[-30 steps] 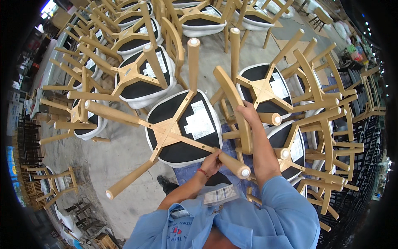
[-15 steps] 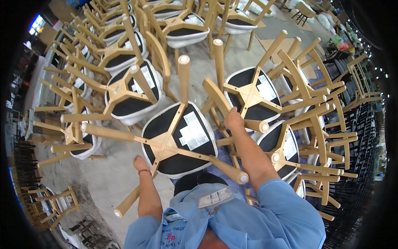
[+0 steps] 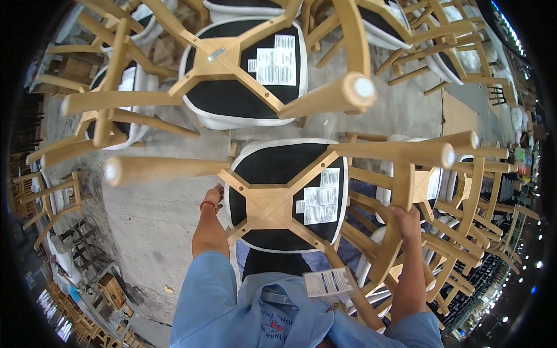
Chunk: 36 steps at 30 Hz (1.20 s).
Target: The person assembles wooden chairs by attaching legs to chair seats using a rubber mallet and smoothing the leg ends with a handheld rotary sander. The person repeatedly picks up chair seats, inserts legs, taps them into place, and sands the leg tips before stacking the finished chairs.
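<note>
An upside-down chair with a black seat underside, white seat edge and pale wooden cross brace [image 3: 268, 207] is right in front of me. White labels [image 3: 321, 197] are stuck to its underside. My right hand [image 3: 406, 222] is closed round the chair's curved wooden backrest [image 3: 387, 249], on the right. At the left rim of the seat, my left hand [image 3: 214, 196], with a red bead bracelet at the wrist, is closed against the white edge; some of its fingers are hidden. Two of the chair's legs point up toward me at left and right.
Just beyond stands another upturned chair [image 3: 217, 57], its thick legs jutting toward me. More upturned chairs crowd the right [image 3: 464, 191] and far left [image 3: 119, 87]. Grey concrete floor [image 3: 156, 232] lies to my left, with a wooden box [image 3: 111, 290] farther down that side.
The chair has turned with me, and its backrest has swung from the far side round to my right, my right hand still on it. Both hands sit farther apart, and the view has shifted leftward.
</note>
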{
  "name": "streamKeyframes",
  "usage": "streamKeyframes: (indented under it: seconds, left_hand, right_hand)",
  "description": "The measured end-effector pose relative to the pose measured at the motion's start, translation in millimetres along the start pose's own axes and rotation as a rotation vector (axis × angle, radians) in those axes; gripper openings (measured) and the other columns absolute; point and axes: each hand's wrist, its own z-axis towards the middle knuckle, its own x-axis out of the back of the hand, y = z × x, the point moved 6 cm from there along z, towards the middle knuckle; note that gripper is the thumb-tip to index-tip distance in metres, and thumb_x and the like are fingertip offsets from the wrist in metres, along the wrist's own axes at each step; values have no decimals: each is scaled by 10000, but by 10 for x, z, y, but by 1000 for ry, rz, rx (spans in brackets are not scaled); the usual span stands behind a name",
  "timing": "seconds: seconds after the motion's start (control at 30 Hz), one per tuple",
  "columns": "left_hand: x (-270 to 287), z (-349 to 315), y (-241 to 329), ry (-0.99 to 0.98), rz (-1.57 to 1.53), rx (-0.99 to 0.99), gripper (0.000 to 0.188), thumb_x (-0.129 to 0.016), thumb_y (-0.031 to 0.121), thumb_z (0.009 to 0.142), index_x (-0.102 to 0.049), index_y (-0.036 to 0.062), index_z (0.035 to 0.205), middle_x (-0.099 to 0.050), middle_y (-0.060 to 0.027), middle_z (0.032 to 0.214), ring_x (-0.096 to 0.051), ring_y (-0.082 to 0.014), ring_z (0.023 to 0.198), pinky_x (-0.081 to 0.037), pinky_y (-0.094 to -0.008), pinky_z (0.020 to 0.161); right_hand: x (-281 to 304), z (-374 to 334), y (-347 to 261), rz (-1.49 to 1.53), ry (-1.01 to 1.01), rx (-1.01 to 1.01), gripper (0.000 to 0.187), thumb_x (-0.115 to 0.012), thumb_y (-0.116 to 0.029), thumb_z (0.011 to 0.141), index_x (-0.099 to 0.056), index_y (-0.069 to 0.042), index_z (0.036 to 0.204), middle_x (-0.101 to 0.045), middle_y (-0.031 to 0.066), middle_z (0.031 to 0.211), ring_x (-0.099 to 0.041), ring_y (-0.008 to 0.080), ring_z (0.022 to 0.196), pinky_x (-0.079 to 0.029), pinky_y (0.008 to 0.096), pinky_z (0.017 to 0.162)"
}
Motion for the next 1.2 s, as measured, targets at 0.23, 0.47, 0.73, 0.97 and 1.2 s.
streamKeyframes:
  seconds: [0.23, 0.47, 0.73, 0.97, 1.2]
  left_hand:
    - [-366, 415, 66, -134, -324, 76, 351, -469, 310, 956, -660, 39, 1071, -670, -140, 1070, -654, -307, 919, -530, -458, 783]
    - [-475, 322, 67, -104, -345, 65, 351, -472, 313, 953, -659, 42, 1075, -669, -134, 1056, -652, -307, 903, -531, -455, 779]
    - [-515, 402, 252, -99, -331, 52, 351, -474, 315, 950, -657, 45, 1080, -668, -128, 1041, -649, -307, 884, -531, -451, 774]
    - [-565, 404, 407, -104, -323, 53, 352, -476, 318, 947, -655, 48, 1085, -668, -122, 1028, -646, -307, 869, -531, -447, 771]
    - [-631, 391, 343, -129, -337, 71, 352, -478, 320, 944, -654, 51, 1089, -667, -116, 1015, -644, -307, 853, -531, -444, 767]
  right_hand:
    - [-85, -46, -203, 84, 9, 1, 281, -671, -116, 779, -640, -4, 1035, -666, 42, 903, -609, 122, 786, -495, 284, 722]
    - [-22, -159, -335, 24, 83, -56, 337, -680, -144, 745, -639, 7, 1044, -668, 61, 897, -614, 135, 781, -499, 291, 716]
    - [193, -21, -240, 63, 130, 0, 330, -677, -127, 744, -639, 22, 1036, -669, 62, 853, -617, 138, 736, -508, 295, 685]
    - [197, 119, -345, -79, 151, -16, 345, -703, -131, 737, -642, 35, 1034, -677, 80, 872, -636, 154, 748, -517, 295, 691]
    - [188, 136, -348, -30, 122, -27, 398, -711, -147, 734, -638, 50, 1072, -690, 113, 920, -652, 176, 778, -530, 315, 720]
